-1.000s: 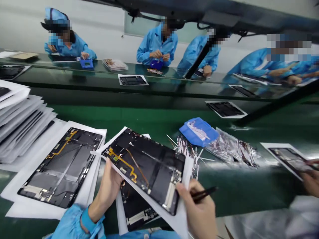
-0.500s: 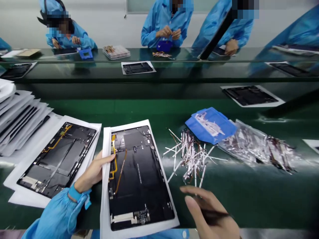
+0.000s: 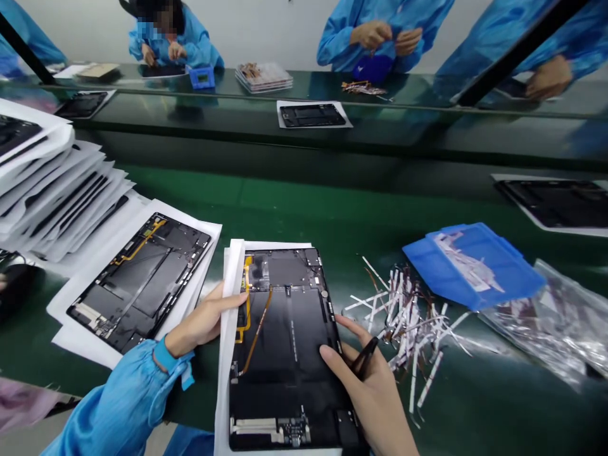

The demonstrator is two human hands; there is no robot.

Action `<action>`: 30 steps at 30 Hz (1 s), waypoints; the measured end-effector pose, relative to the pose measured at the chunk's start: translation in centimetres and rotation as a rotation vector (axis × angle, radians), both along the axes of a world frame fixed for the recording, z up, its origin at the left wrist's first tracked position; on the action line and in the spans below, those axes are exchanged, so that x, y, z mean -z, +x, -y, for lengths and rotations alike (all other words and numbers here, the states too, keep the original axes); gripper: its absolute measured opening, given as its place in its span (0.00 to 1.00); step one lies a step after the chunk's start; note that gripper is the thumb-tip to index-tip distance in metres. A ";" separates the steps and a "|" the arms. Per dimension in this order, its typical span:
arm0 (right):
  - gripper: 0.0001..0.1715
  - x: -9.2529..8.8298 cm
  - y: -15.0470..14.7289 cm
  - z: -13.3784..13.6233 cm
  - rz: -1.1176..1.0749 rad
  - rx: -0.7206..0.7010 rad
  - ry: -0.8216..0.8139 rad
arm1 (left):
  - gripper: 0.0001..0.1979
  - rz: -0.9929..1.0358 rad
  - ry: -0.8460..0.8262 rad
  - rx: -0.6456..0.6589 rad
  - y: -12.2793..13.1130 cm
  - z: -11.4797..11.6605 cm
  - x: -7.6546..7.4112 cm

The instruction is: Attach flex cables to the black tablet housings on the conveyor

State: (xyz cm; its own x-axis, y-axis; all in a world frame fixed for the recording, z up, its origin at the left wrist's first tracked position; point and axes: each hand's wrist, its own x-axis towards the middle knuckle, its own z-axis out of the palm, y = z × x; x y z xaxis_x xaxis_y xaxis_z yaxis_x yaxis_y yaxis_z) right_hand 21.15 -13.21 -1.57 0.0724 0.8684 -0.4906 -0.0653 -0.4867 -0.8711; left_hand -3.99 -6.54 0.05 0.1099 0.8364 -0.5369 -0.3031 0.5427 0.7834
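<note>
In front of me is an open black tablet housing (image 3: 280,342) on a white paper sheet (image 3: 228,329), with an orange flex cable on its left side. My left hand (image 3: 206,323) is closed on the left edge, its thumb over the folded sheet. At the right edge my right hand (image 3: 365,380) grips the housing, thumb on top and fingers at the side. A slim black tool (image 3: 365,358), perhaps tweezers, is tucked in that hand. Just beyond my right fingers lies a loose pile of thin flex strips (image 3: 403,316).
Another open tablet (image 3: 142,278) lies on paper at left, beside a tall stack of paper-wrapped housings (image 3: 61,196). A blue tray (image 3: 427,266) and plastic bags (image 3: 536,323) sit at right. Co-workers in blue sit across the bench, behind a raised ledge (image 3: 228,126).
My right hand has moved left from beside the strips and taken hold of the housing's right edge. My left hand keeps its grip. The view has turned left.
</note>
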 end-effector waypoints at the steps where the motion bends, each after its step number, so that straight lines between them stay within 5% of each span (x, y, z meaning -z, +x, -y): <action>1: 0.42 0.0 -0.1 -0.2 0.005 0.001 0.002 | 0.25 -0.005 0.001 0.015 0.0 0.0 0.1; 6: 0.39 0.1 -0.4 -0.8 0.168 -0.001 0.104 | 0.28 -0.084 0.103 0.031 0.0 0.0 0.3; 10: 0.30 -0.5 0.4 -1.3 0.374 0.084 0.272 | 0.28 -0.166 0.229 -0.040 0.3 -1.9 -2.1; 14: 0.20 -1.2 1.9 -1.3 0.593 0.145 0.348 | 0.16 -0.138 0.559 -0.227 1.1 -8.9 -5.8; 17: 0.17 -1.1 2.7 -0.4 0.661 0.109 0.342 | 0.09 -0.176 0.532 -0.485 1.0 -16.3 -6.8; 20: 0.14 -0.7 3.2 0.9 0.683 0.103 0.407 | 0.12 -0.219 0.470 -0.636 0.5 -22.7 -5.8; 23: 0.11 -0.3 3.6 2.2 0.662 0.076 0.380 | 0.13 -0.277 0.422 -0.705 -0.1 -26.3 -3.9; 26: 0.12 0.1 4.0 3.1 0.646 0.069 0.297 | 0.17 -0.342 0.397 -0.661 -0.9 -27.3 -2.3; 30: 0.12 0.2 4.2 3.3 0.654 0.017 0.286 | 0.16 -0.425 0.468 -0.450 -1.8 -27.2 -1.4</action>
State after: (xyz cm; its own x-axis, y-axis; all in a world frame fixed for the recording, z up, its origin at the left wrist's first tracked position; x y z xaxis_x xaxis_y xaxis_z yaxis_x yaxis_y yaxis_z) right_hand 25.33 -16.52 -1.82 0.2885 0.9528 -0.0950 0.5085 -0.2365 -0.8280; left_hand -5.79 20.66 1.48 -0.4308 0.9017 -0.0364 -0.0380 0.0222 0.9990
